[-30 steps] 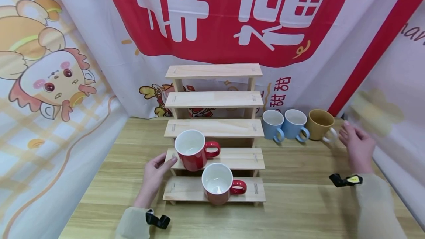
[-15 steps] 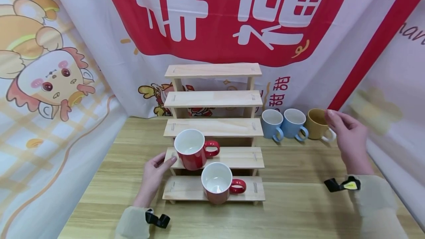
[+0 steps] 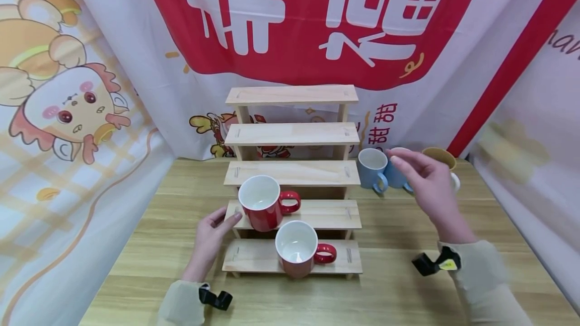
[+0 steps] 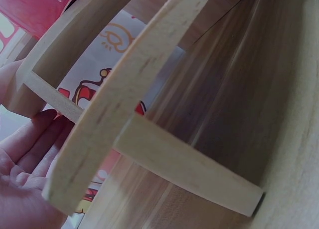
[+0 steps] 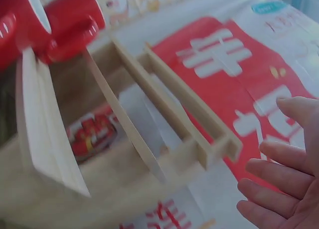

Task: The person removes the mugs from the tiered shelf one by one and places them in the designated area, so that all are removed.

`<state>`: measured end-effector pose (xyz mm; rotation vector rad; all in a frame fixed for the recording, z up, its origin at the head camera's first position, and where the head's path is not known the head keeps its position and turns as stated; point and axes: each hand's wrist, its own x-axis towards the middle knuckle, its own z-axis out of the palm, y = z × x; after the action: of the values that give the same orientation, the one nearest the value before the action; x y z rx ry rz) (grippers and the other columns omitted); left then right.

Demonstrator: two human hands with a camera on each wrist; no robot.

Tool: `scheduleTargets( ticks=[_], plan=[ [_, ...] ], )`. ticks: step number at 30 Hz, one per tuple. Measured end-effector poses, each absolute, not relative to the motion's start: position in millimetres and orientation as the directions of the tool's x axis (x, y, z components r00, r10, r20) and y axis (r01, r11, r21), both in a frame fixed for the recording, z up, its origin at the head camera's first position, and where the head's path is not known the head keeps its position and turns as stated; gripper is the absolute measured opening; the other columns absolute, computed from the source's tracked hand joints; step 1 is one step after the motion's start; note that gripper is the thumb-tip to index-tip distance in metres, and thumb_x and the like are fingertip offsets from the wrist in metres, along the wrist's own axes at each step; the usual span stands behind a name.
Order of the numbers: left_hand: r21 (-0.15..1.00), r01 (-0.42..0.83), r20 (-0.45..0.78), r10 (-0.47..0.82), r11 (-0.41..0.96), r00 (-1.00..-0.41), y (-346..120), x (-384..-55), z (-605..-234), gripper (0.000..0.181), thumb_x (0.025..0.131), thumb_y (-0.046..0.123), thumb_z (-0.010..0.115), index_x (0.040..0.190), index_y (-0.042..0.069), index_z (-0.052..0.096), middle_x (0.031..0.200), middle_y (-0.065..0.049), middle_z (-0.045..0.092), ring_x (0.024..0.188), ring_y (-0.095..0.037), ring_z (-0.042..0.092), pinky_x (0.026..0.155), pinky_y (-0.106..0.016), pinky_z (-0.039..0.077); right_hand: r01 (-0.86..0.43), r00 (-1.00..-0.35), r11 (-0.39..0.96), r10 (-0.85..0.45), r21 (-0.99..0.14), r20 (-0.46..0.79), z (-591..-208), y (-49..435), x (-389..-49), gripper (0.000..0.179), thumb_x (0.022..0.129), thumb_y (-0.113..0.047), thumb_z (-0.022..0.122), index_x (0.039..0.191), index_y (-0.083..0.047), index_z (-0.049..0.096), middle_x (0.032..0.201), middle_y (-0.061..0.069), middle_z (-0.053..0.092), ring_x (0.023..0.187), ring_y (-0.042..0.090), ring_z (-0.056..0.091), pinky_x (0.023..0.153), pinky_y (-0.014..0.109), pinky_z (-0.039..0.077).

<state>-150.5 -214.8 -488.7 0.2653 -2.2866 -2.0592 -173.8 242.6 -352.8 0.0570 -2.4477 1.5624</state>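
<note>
A stepped wooden display rack (image 3: 292, 172) stands mid-table, with a red mug (image 3: 267, 216) on its second step from the bottom and another red mug (image 3: 296, 260) on the lowest. At the left end of that second step, my left hand (image 3: 213, 235) pinches the board, thumb on top and fingers underneath. My right hand (image 3: 428, 185) is in the air right of the rack, its fingers (image 5: 279, 179) extended and holding nothing. In the head view it partly covers a light blue mug (image 3: 397, 174); another light blue mug (image 3: 371, 171) stands beside the rack.
Behind my right hand, a mustard mug (image 3: 441, 157) with a white handle is partly hidden. The wooden table (image 3: 385, 275) meets printed cloth (image 3: 190, 89) at the back and both sides. The rack's three upper steps bear no mugs.
My right hand has moved left, from beside the mustard mug across it to the nearer blue mug. My left hand keeps its hold on the rack, and the mugs have stayed put.
</note>
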Motion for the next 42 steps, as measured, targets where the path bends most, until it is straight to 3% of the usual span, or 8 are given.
scheduleTargets(
  ticks=[7,18,33,42],
  plan=[
    [0.992,-0.090,-0.074,-0.164,0.091,-0.984,-215,-151,-489,0.053,0.091,0.030,0.081,0.134,0.004,0.065,0.131,-0.013,0.066,0.113,-0.014,0.063,0.094,-0.023,0.052,-0.324,-0.945,0.355,-0.071,-0.877,0.320,-355,208,-170,0.034,0.102,-0.035,0.066,0.128,-0.014,0.071,0.124,0.002,0.070,0.113,0.014,0.063,0.085,0.022,0.053],
    [0.991,-0.097,-0.081,-0.161,0.094,-0.984,-214,-150,-488,0.052,0.092,0.029,0.080,0.135,0.004,0.064,0.132,-0.013,0.065,0.113,-0.014,0.063,0.094,-0.023,0.052,-0.356,-0.921,0.212,-0.244,-0.910,0.303,-369,152,-166,0.027,0.099,-0.027,0.071,0.121,-0.012,0.074,0.118,0.004,0.073,0.106,0.018,0.068,0.087,0.031,0.057],
    [0.988,-0.102,-0.081,-0.171,0.119,-0.982,-214,-151,-490,0.054,0.091,0.031,0.080,0.135,0.004,0.063,0.130,-0.014,0.066,0.111,-0.013,0.063,0.093,-0.022,0.052,-0.219,-0.896,0.190,-0.427,-0.957,0.120,-384,95,-171,0.035,0.096,-0.035,0.074,0.122,-0.013,0.073,0.113,-0.001,0.073,0.104,0.017,0.069,0.091,0.035,0.056],
    [0.990,-0.090,-0.069,-0.180,0.111,-0.981,-214,-151,-491,0.053,0.091,0.028,0.080,0.135,0.003,0.064,0.128,-0.014,0.067,0.109,-0.013,0.064,0.092,-0.023,0.053,-0.149,-0.895,0.121,-0.438,-0.981,0.081,-391,78,-179,0.030,0.098,-0.031,0.072,0.118,-0.010,0.074,0.109,0.005,0.074,0.104,0.030,0.069,0.083,0.037,0.060]
  ],
)
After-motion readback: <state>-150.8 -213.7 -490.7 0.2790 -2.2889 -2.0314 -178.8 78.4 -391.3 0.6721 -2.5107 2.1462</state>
